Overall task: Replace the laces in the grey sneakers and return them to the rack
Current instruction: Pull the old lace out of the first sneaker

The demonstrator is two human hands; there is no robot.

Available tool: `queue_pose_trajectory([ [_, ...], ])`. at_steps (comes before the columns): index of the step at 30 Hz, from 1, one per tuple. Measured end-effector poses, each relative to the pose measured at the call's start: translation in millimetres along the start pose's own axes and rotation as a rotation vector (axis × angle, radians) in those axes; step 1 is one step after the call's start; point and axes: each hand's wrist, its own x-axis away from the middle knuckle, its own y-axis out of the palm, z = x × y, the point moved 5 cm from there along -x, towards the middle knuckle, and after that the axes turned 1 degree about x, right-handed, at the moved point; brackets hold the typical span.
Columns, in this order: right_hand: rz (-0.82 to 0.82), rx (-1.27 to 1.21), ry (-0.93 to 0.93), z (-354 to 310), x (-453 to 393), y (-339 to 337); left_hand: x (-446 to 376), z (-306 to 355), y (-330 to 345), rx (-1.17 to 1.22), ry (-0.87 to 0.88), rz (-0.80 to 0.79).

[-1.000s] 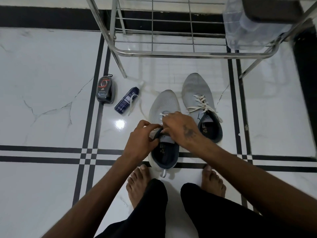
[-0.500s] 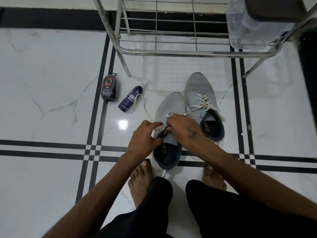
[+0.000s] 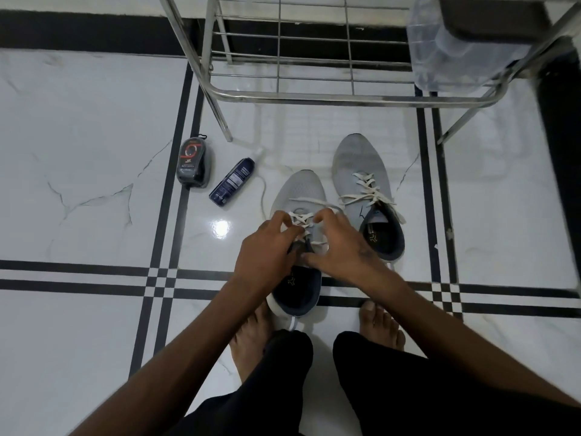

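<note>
Two grey sneakers stand on the white marble floor, toes pointing away from me. The left sneaker [image 3: 300, 190] is partly laced with a white lace [image 3: 301, 219]. My left hand [image 3: 264, 256] and my right hand [image 3: 341, 247] sit over its tongue, each pinching the lace at the eyelets. One lace end runs right toward the other shoe. The right sneaker [image 3: 361, 166] is fully laced in white and stands untouched. A steel wire rack [image 3: 314, 97] stands just beyond the shoes.
A grey shoe-polish sponge case [image 3: 192, 162] and a dark blue spray bottle [image 3: 232, 182] lie on the floor to the left. A loose white lace [image 3: 262, 190] trails beside the bottle. A clear plastic water bottle [image 3: 456, 48] sits on the rack's right end. My bare feet flank the left sneaker's heel.
Both hands moved forward from the tongue opening to the upper eyelets, and more crossed lace now shows on the left sneaker. The camera came closer.
</note>
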Motion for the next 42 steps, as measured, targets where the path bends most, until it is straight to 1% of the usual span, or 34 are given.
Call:
queue_pose_trajectory([
  [2, -0.027, 0.025, 0.013, 1, -3, 7, -15, 0, 6, -0.080, -0.007, -0.088],
  [3, -0.019, 0.025, 0.018, 1, -3, 9, -21, -1, 8, -0.046, -0.034, -0.096],
  [4, 0.000, 0.015, 0.019, 1, -2, 10, -24, -5, 8, 0.050, -0.096, -0.077],
  [5, 0.031, 0.000, 0.014, 0, -1, 9, -24, -13, 7, 0.195, -0.200, -0.033],
  [6, 0.064, -0.011, 0.008, 1, 1, 8, -21, -24, 7, 0.393, -0.352, 0.011],
  [8, 0.109, 0.001, -0.025, 3, 6, 7, -7, -46, 16, 1.005, -0.750, 0.062],
  [9, 0.124, 0.011, -0.041, 4, 7, 7, 1, -50, 22, 1.263, -0.924, 0.063],
  [10, 0.129, 0.017, -0.054, 5, 7, 7, 6, -52, 25, 1.354, -1.020, 0.046],
  [11, 0.121, 0.024, -0.065, 5, 6, 8, 9, -55, 24, 1.250, -1.021, 0.031],
  [12, 0.103, 0.042, -0.072, 5, 5, 9, 9, -56, 19, 0.972, -0.911, 0.035],
  [13, 0.083, 0.072, -0.074, 4, 2, 10, 6, -52, 10, 0.601, -0.704, 0.081],
  [14, 0.069, 0.107, -0.073, 4, 0, 11, 1, -40, -1, 0.298, -0.436, 0.165],
  [15, 0.064, 0.134, -0.071, 4, -3, 10, -5, -25, -7, 0.115, -0.183, 0.193],
  [16, 0.063, 0.148, -0.067, 4, -4, 10, -11, -13, -6, 0.008, -0.014, 0.135],
  [17, 0.063, 0.148, -0.061, 4, -5, 9, -16, -5, -3, -0.051, 0.064, 0.025],
  [18, 0.064, 0.142, -0.052, 3, -5, 9, -20, -2, 0, -0.096, 0.065, -0.072],
  [19, 0.067, 0.132, -0.041, 4, -5, 8, -24, -2, 0, -0.121, 0.035, -0.112],
  [21, 0.072, 0.123, -0.014, 5, -4, 6, -29, -5, -7, -0.092, -0.035, -0.069],
  [23, 0.088, 0.107, -0.002, 6, -1, 4, -27, -20, -16, 0.103, -0.181, 0.018],
  [25, 0.113, 0.074, 0.006, 10, 1, -1, -18, -50, -25, 0.385, -0.416, 0.115],
  [26, 0.119, 0.061, 0.014, 11, 2, -2, -11, -65, -25, 0.486, -0.538, 0.149],
  [27, 0.120, 0.052, 0.023, 13, 2, -3, -2, -74, -25, 0.493, -0.611, 0.164],
  [28, 0.119, 0.047, 0.028, 13, 3, -3, 4, -76, -25, 0.412, -0.610, 0.179],
  [29, 0.119, 0.046, 0.028, 13, 3, -3, 6, -70, -25, 0.294, -0.538, 0.191],
  [31, 0.114, 0.051, 0.026, 12, 3, -2, 0, -39, -25, 0.135, -0.265, 0.218],
  [32, 0.111, 0.052, 0.029, 12, 3, -1, -6, -20, -23, 0.114, -0.112, 0.194],
  [33, 0.108, 0.054, 0.032, 11, 2, -1, -13, -3, -17, 0.080, 0.010, 0.122],
  [34, 0.106, 0.056, 0.037, 11, 2, -2, -21, 9, -9, 0.020, 0.071, 0.015],
  [35, 0.103, 0.058, 0.041, 10, 2, -2, -27, 14, -3, -0.055, 0.065, -0.081],
  [36, 0.100, 0.057, 0.046, 9, 2, -3, -33, 14, 0, -0.115, 0.018, -0.134],
  [37, 0.100, 0.056, 0.047, 9, 2, -3, -36, 10, 1, -0.126, -0.046, -0.145],
  [38, 0.105, 0.056, 0.047, 9, 3, -3, -38, 5, 0, -0.049, -0.125, -0.122],
  [41, 0.118, 0.027, 0.062, 13, 4, -6, -28, -26, -11, 0.413, -0.411, -0.006],
  [42, 0.122, 0.012, 0.069, 15, 4, -7, -22, -43, -16, 0.560, -0.516, 0.063],
])
